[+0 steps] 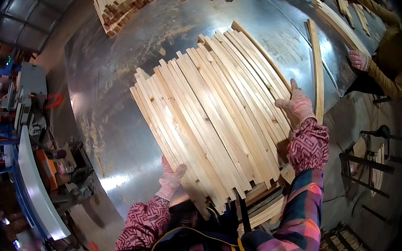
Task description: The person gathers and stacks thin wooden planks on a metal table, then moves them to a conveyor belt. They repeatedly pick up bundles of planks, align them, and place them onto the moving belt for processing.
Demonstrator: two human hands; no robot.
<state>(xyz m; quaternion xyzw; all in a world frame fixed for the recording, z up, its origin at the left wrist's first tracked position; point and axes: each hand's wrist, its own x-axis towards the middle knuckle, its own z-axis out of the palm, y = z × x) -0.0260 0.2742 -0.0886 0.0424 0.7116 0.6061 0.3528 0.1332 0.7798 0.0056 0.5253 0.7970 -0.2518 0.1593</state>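
Note:
A wide row of pale wooden strips [212, 112] lies side by side on a shiny metal tabletop [107, 135], their ends uneven. My left hand [170, 180], in a pink glove, holds the row's left edge near its close end, thumb apart from the fingers. At the right edge, farther up, my right hand [297, 105], also gloved, grips the outer strips with its thumb toward the top and its index finger stretched along the side. The undersides of both hands' grips are hidden. Patterned pink sleeve covers [309, 144] reach over both wrists.
A pile of strips [126, 0] sits at the far left. One long loose strip [316, 69] lies right of my right hand. Across the table, a co-worker's gloved hand [360, 60] touches more strips [341, 25]. Machinery [31, 88] stands left; metal racks [366, 162] stand right.

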